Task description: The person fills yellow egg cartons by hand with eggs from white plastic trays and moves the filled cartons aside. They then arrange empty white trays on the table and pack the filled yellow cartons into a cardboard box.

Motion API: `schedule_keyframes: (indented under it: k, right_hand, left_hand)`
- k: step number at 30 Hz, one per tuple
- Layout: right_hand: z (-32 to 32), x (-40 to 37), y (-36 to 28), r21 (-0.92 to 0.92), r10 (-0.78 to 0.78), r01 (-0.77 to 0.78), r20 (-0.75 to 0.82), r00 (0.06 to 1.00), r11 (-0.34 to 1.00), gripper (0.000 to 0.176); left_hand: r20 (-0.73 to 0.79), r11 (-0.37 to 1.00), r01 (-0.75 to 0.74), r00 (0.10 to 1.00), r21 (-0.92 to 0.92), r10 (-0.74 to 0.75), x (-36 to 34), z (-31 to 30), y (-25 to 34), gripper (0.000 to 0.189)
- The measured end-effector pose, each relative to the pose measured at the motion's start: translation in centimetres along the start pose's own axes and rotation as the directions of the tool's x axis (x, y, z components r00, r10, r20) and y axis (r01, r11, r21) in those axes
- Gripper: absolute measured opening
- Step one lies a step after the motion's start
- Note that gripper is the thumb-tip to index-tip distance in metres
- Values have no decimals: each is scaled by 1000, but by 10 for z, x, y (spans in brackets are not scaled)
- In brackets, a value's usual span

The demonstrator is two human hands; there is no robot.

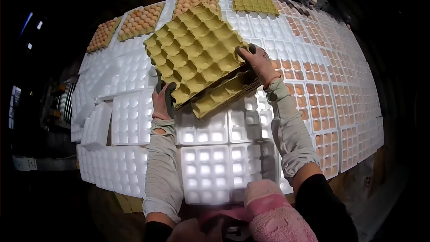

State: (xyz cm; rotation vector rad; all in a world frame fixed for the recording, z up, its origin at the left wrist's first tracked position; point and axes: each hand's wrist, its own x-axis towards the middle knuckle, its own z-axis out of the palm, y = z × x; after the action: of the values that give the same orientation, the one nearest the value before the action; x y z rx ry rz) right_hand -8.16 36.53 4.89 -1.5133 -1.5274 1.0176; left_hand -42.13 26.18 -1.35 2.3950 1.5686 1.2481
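Note:
An empty yellow egg tray (192,49) is tilted above the white foam trays. My left hand (164,100), in a dark-fingered glove, grips its near left corner. At the right corner, my right hand (257,60) has its gloved fingers closed on the same tray. Beneath it, more yellow trays (224,96) hang at a different angle, partly hidden by the upper one. White foam trays (205,170) with square pockets lie under and in front of my hands.
Trays of brown eggs (141,20) line the far left edge. Another yellow tray (254,1) lies at the back. Foam trays with brown eggs (321,107) cover the right side. A co-worker's gloved hand (308,1) is at the far right. Foam trays (96,125) lean at left.

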Motion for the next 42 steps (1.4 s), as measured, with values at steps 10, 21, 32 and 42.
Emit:
schedule_keyframes:
  k: [10, 21, 32, 42]
  right_hand:
    - [-51, 7, 67, -677, -338, 350, 157, 928, 648, 42]
    - [-70, 36, 172, 191, -500, 462, 366, 785, 866, 60]
    - [85, -102, 69, 74, -159, 144, 276, 948, 987, 39]
    - [377, -362, 30, 435, -485, 219, 738, 469, 873, 28]
  left_hand:
    - [-89, 715, 699, 713, 7, -696, 4, 53, 108, 51]
    - [88, 504, 366, 866, -782, -492, -17, 82, 64, 68]
    - [-328, 716, 460, 667, -525, -669, -137, -129, 152, 106]
    - [-442, 439, 129, 7, -889, -897, -513, -333, 269, 101]
